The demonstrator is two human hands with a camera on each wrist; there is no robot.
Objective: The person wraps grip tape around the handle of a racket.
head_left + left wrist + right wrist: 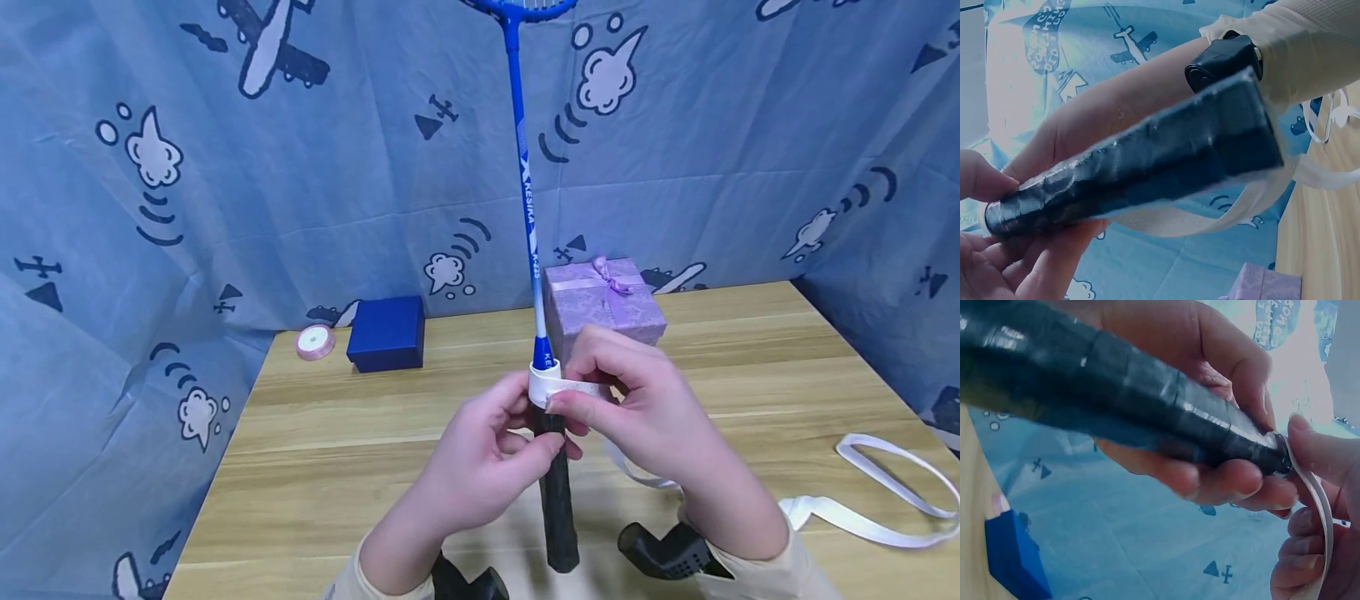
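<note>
A blue badminton racket (527,192) stands nearly upright in the head view, its head cut off by the top edge. Around the black handle (556,508), my left hand (491,454) curls its fingers and thumb near the upper end. White grip tape (545,385) is wrapped about the top of the handle, just below the blue cone. With thumb and fingers, my right hand (637,392) pinches the tape beside the wrap. The tape's loose length (1235,212) hangs in a curve in the left wrist view. Black wrapping covers the handle (1129,381) in the right wrist view.
At the back stand a purple gift box (603,296) with a bow and a dark blue box (386,333). A pink ribbon roll (315,342) lies at the back left. More white tape (862,521) loops over the table's right side. A patterned blue cloth (337,167) hangs behind.
</note>
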